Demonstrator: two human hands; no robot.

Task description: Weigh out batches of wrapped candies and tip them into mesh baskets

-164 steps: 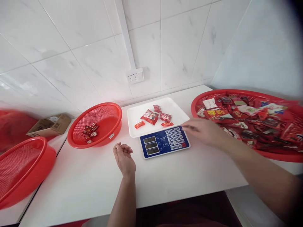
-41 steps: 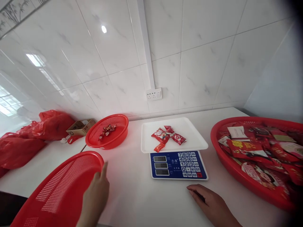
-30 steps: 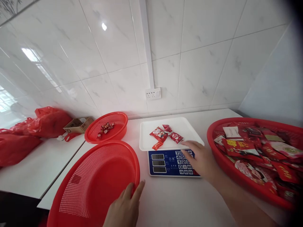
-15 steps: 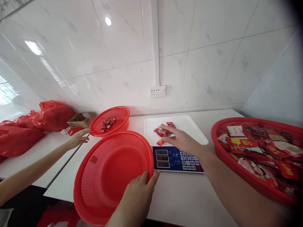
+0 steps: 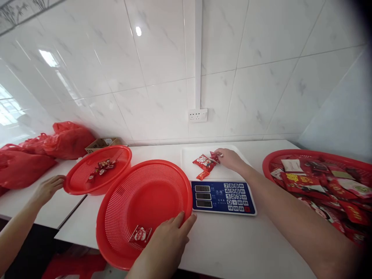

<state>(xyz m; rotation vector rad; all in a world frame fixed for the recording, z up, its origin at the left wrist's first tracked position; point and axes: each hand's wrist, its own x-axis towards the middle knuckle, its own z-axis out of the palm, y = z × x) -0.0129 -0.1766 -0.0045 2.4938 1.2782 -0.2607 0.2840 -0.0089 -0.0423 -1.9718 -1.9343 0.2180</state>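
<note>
Over the scale [image 5: 223, 197], the right grip [image 5: 217, 154] pinches a small packet [image 5: 214, 157]. Just left of it, the left grip [image 5: 186, 223] clasps a red basket [image 5: 155, 193] by its rim.

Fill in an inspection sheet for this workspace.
Surface: white tabletop; dark seam at left.
Job's things: blue-and-white digital scale with flat white tray, red wrapped packets on it; round red perforated plastic middle basket holding one red packet; left red basket with small dark-red wrapped pieces; right red basket heaped with assorted packages.
Clutter: red plastic bags, brown cardboard box, far left.
Hands: left hand gripping middle basket's rim; right hand touching small red packet at tray, grip unclear; another person's hand at left basket's rim.
Cables: nothing seen; white trunking meets white wall socket.
Surroundings: white tiled wall.
</note>
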